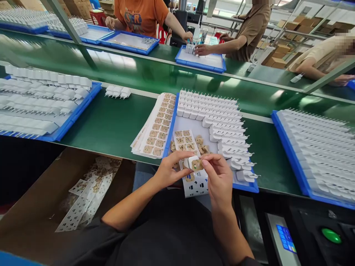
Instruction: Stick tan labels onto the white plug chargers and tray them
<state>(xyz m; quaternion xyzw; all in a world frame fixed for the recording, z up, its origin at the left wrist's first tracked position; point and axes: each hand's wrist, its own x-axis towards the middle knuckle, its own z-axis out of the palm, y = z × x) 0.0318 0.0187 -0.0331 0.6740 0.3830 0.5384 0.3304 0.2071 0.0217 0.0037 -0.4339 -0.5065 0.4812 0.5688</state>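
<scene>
Between thumb and fingers, my left hand grips a white plug adapter. A tan sticker is pinched in my right hand, against or just beside the adapter's face; I cannot tell how much of it touches. Below both hands lies a partly used sticker sheet, hanging over the front edge of a blue-rimmed tray. Loose tan pieces are piled in that tray. Rows of white adapters with pins fill its back and right side.
A stack of sticker sheets adjoins the tray's left side. More adapter trays stand left and right. Several adapters sit on the green bench. A carton holds scrap sheets below. Co-workers sit across the bench.
</scene>
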